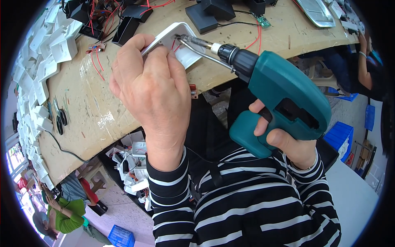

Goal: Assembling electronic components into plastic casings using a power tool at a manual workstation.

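Note:
My left hand grips a white plastic housing at the table's front edge, fingers wrapped over its near side. Red wire shows inside the housing; the rest of its inside is hidden by my fingers and the tool tip. A green soldering gun with a thin metal feed tube is in my right hand, which wraps the handle with fingers at the trigger. The gun's tip reaches into the housing, touching or very close to its inner face.
White housings pile along the left. Black boxes and red wires lie at the back, scissors at the left. Below the table edge sits a bin of white parts. Other people are at lower left and far right.

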`<state>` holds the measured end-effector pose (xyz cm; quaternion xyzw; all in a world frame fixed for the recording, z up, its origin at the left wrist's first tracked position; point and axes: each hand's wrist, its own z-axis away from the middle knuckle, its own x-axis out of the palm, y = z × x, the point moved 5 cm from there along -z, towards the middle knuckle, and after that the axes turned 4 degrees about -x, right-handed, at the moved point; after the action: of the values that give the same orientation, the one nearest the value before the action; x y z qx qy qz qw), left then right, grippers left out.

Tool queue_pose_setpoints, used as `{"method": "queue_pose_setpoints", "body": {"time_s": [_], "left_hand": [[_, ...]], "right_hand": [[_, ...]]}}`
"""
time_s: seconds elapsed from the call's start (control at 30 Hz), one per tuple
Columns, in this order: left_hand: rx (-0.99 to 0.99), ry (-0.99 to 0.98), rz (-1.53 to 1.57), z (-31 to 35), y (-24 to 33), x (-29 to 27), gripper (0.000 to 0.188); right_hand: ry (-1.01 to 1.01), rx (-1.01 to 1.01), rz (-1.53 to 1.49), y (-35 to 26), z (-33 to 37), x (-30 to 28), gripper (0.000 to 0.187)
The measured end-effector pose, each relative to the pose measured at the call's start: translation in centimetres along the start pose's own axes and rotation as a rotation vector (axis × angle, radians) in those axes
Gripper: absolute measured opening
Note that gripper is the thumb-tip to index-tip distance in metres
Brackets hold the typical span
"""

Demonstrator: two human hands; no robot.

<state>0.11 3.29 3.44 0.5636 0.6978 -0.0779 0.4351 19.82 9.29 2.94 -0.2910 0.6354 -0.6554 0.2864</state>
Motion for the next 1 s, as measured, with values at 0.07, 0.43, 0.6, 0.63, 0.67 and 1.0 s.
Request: {"method": "queue_pose_setpoints", "body": {"time_s": [0.07,0.43,0.6,0.63,0.67,1.0], "left_hand": [[0.005,-0.003,0.003,0.0,0.0,0.0,0.009],[-0.007,0.004,0.001,0.0,0.0,0.0,0.009],[0.001,0.025,0.001,0.1,-0.1,0.1,0.009],[-0.001,0.030,-0.006,0.0,-0.1,0.1,0.008],[0.000,0.029,-0.005,0.1,-0.1,0.2,0.008],[0.006,0.050,0.010,0.2,-0.2,0.3,0.008]], "right_hand": [[0.000,-0.005,0.005,0.0,0.1,0.0,0.072],[-0.098,-0.110,0.057,0.0,0.6,-0.6,0.074],[-0.033,-0.006,0.007,0.2,1.0,-0.5,0.074],[-0.043,-0.010,0.016,0.3,1.1,-0.5,0.074],[-0.041,-0.009,0.016,0.3,1.1,-0.5,0.074],[-0.071,-0.021,0.050,0.3,1.2,-0.6,0.073]]}}
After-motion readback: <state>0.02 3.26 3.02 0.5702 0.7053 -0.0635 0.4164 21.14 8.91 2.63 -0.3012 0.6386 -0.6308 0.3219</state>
